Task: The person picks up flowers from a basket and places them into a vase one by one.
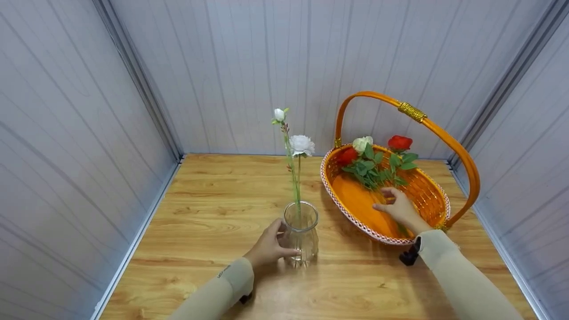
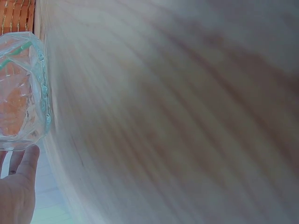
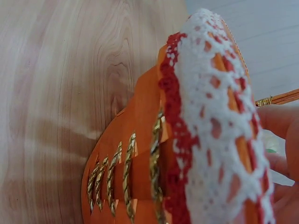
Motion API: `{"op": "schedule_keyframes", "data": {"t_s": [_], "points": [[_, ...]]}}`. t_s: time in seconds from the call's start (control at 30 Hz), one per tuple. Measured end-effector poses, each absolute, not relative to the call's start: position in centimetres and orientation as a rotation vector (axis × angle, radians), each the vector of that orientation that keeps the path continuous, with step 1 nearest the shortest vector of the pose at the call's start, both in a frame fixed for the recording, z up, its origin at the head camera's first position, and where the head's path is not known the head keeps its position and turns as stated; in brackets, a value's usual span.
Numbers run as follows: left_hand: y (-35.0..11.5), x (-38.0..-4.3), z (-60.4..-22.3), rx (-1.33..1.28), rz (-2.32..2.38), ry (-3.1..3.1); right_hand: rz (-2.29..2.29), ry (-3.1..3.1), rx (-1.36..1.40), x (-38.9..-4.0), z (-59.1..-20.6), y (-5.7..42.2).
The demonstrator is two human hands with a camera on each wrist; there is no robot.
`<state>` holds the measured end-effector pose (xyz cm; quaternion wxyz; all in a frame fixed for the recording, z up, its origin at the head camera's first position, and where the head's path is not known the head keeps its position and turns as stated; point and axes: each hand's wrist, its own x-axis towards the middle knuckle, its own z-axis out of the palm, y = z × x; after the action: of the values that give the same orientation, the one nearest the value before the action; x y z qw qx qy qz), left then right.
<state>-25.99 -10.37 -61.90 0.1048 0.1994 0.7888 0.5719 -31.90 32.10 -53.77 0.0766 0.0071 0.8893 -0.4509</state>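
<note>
A clear glass vase (image 1: pixel 310 242) stands upright on the wooden table, holding a white bloom (image 1: pixel 301 145) and a taller stem with a white bud (image 1: pixel 279 115). My left hand (image 1: pixel 268 246) grips the vase's left side, thumb across the front; the left wrist view shows fingertips against the glass (image 2: pixel 39 88). Inside the orange basket (image 1: pixel 355 215) lie red roses (image 1: pixel 400 142) and a whitish rose (image 1: pixel 362 144) with green leaves. Over the basket, my right hand (image 1: pixel 400 209) has thumb and fingers apart beside the stems. In the right wrist view the basket's lace rim (image 3: pixel 205 102) partly hides that hand.
The basket's tall handle (image 1: pixel 458 151) arches over its right and back sides. Grey panel walls (image 1: pixel 249 75) enclose the table (image 1: pixel 213 186) at the back and both sides. The vase stands left of the basket, with bare wood between them.
</note>
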Motion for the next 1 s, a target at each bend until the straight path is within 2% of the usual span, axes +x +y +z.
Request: {"op": "schedule_keyframes", "data": {"t_s": [1.0], "points": [[-10.3,-26.0,-61.7,0.593,1.646,2.354,-1.27,2.657,0.088,-32.4,-55.7,31.8]]}}
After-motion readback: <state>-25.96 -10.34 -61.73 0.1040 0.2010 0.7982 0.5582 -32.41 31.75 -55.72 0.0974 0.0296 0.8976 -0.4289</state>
